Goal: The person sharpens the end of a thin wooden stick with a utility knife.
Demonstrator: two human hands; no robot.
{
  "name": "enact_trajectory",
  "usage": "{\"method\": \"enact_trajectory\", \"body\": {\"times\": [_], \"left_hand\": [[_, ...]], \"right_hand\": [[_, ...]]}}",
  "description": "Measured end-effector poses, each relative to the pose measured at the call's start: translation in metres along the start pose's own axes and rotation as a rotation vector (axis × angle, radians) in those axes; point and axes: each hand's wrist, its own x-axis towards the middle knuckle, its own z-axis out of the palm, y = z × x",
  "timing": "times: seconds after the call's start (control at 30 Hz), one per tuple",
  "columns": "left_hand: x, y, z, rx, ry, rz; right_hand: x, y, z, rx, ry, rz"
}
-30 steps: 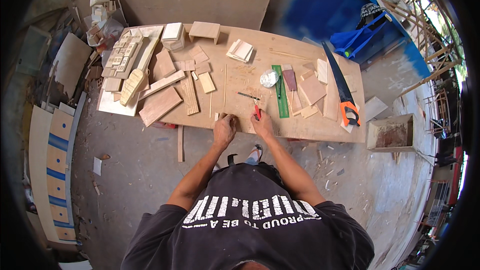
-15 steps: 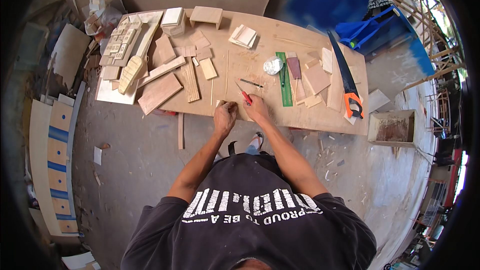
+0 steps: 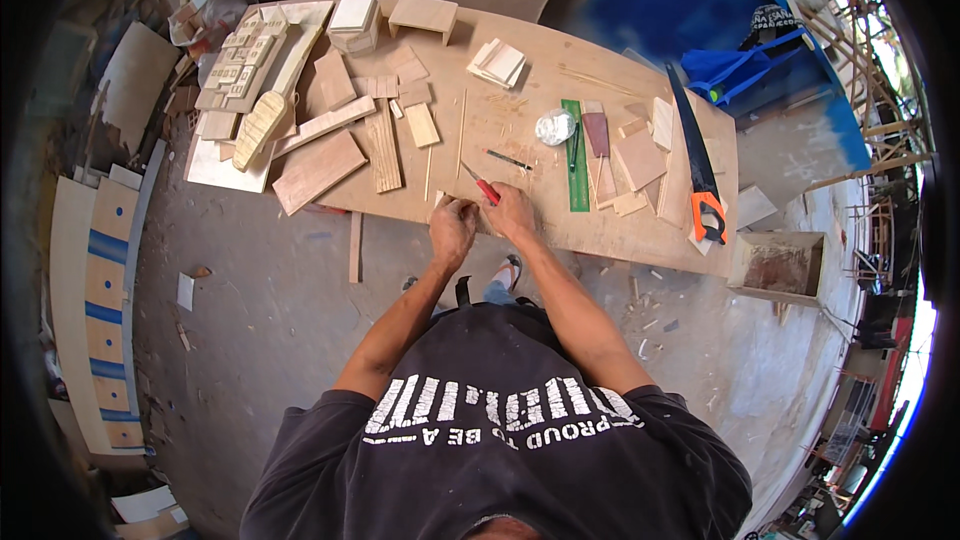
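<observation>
At the table's near edge my left hand (image 3: 453,230) is closed, its fingertips pinching a small pale wood piece (image 3: 441,197), mostly hidden by the fingers. Close on its right, my right hand (image 3: 512,212) is wrapped round the red handle of a knife (image 3: 486,189); the thin blade points away and to the left. Just beyond the knife lies a dark pencil (image 3: 510,159). Two thin wood sticks (image 3: 462,130) lie on the tabletop beyond my left hand, among wood shavings.
Wood blocks and boards (image 3: 320,172) crowd the wooden table (image 3: 520,50) at left, by a carved house-like model (image 3: 243,65). At right lie a green ruler (image 3: 578,175), a clear round container (image 3: 554,127), wood offcuts (image 3: 640,158) and an orange-handled saw (image 3: 708,215).
The knife's blade has turned a little further left. My hands stay close together in nearly the same place, while the whole view has shifted slightly.
</observation>
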Motion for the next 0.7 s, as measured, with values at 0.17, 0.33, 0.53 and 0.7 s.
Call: {"method": "enact_trajectory", "body": {"times": [0.17, 0.33, 0.53, 0.7], "left_hand": [[0.002, 0.002, -0.002, -0.008, 0.021, -0.023], [0.002, 0.006, 0.002, 0.145, -0.001, 0.038], [0.0, 0.004, 0.001, 0.136, -0.021, 0.092], [-0.001, 0.01, -0.018, 0.195, 0.113, 0.043]], "right_hand": [[0.001, 0.0, -0.003, -0.003, -0.009, -0.044], [0.001, 0.002, 0.0, 0.001, 0.042, -0.081], [0.003, 0.009, 0.004, -0.015, 0.055, -0.197], [0.0, 0.01, 0.002, 0.003, 0.059, -0.237]]}}
